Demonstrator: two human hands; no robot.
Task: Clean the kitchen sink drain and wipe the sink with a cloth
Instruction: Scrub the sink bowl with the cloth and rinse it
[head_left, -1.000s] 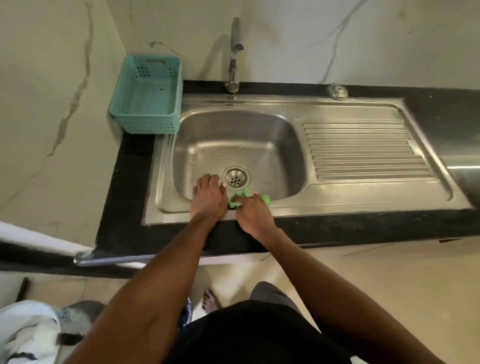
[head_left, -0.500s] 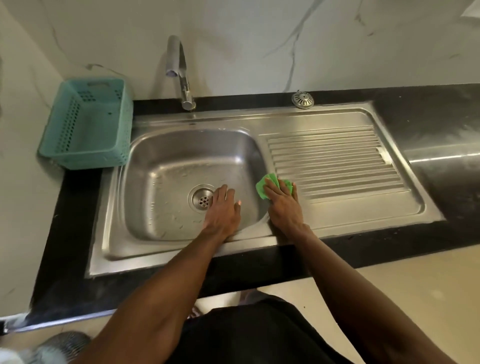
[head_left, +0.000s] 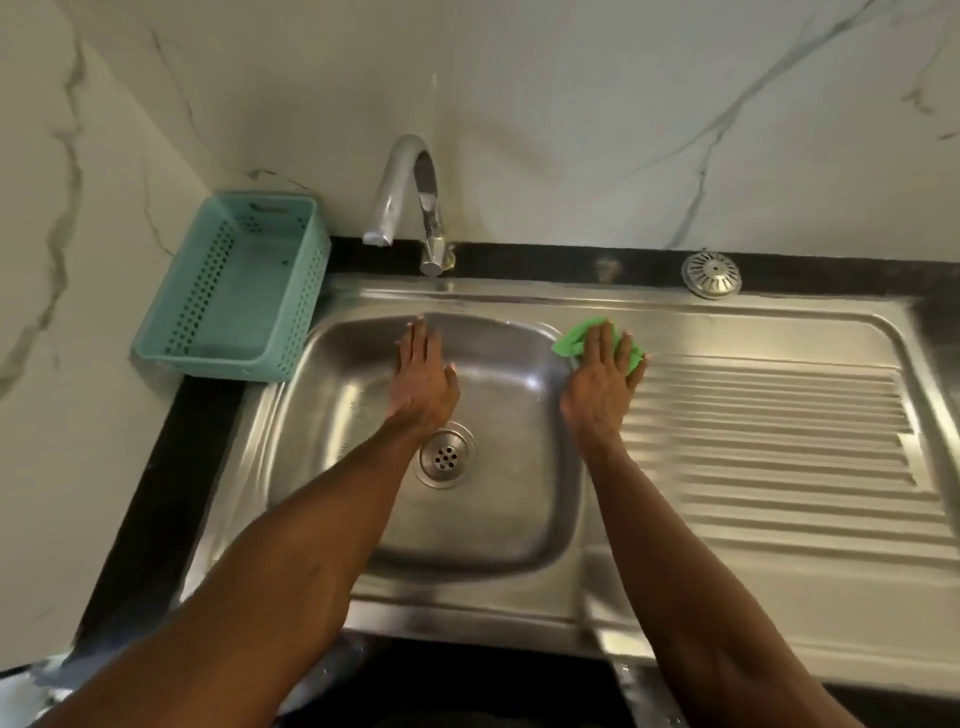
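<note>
Black bench (head_left: 171, 467) along a marbled wall, carrying a steel sink (head_left: 519, 582) with ribbed drainboard (head_left: 769, 457) to the right. Teal basket (head_left: 234, 291) at back left, beside the tap (head_left: 415, 197); loose strainer cap (head_left: 711, 274) on the back ledge, well apart from the drain (head_left: 445, 456).

Step in hand, as judged: wiping the rim between basin and drainboard.
- Right hand (head_left: 602, 379): fingers straight, palm flat on the green cloth (head_left: 576, 340), pressing it at the basin's back right corner. No curl round the cloth; grip loose, flat-handed.
- Left hand (head_left: 421, 384): fingers straight, holding nothing, apparently braced on the basin's back wall.

For a good wipe: keep the palm flat, spread pressure evenly, follow the rim in overlapping passes, then along the ribs, not across. Refold when soiled.

Cloth orientation: bunched, mostly hidden under the hand; long axis roughly left to right, visible point toward back left. Drain uncovered, in the basin floor just behind the left wrist.
</note>
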